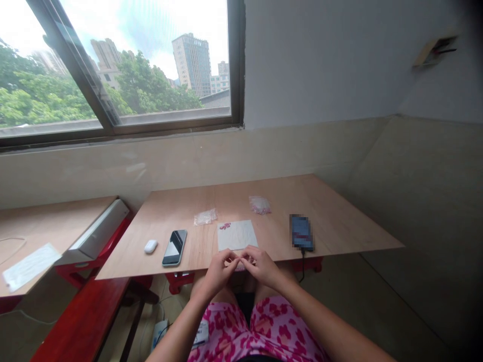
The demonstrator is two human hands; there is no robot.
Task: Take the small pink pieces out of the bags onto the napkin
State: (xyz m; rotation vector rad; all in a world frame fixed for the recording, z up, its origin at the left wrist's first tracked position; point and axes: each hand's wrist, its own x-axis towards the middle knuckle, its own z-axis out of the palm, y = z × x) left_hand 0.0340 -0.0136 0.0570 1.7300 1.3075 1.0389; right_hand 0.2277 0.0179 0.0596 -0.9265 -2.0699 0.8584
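Note:
My left hand [221,269] and my right hand [260,264] meet at the front edge of the table, fingertips pinched together. Whatever lies between the fingers is too small to make out. Just beyond them a white sheet [239,236] lies flat on the wooden tabletop [226,198]. Several small pink-red pieces [225,226] are grouped at its far left corner. Behind the sheet are two clear plastic bags: one bag [206,216] looks pale, and the other bag [260,204] holds pinkish bits.
A phone [174,248] and a white earbud case [151,246] lie to the left. On the right, a second phone [302,233] has a black cable running over the table edge. A red bench [86,317] and another table [33,221] stand at left.

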